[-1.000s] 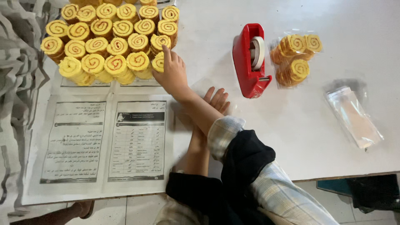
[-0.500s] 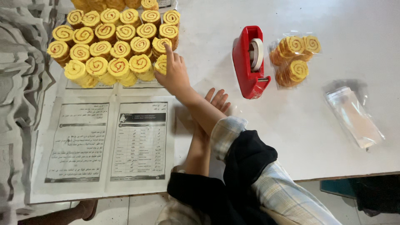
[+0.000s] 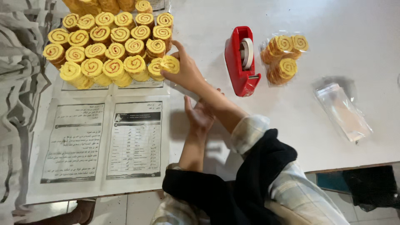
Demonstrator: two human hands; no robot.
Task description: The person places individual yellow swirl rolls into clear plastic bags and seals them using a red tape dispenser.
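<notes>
Since the earlier frame the right hand (image 3: pixel 187 73) had lifted a spiral cookie (image 3: pixel 170 63) off the stack's edge, pinching it in its fingertips. Left hand (image 3: pixel 201 114) lay open, palm up, empty on the white table (image 3: pixel 354 25). Cookie pile (image 3: pixel 108 50) sat on newspaper (image 3: pixel 104 141); a careless nudge could topple neighbours. Red tape dispenser (image 3: pixel 241 60) nearby.

My right hand (image 3: pixel 187 73) pinches one yellow swirl cookie (image 3: pixel 171 63) at the edge of the cookie pile (image 3: pixel 108 46). My left hand (image 3: pixel 201 114) lies palm-up just below it. Right of the pile stands the red tape dispenser (image 3: pixel 239 62).
</notes>
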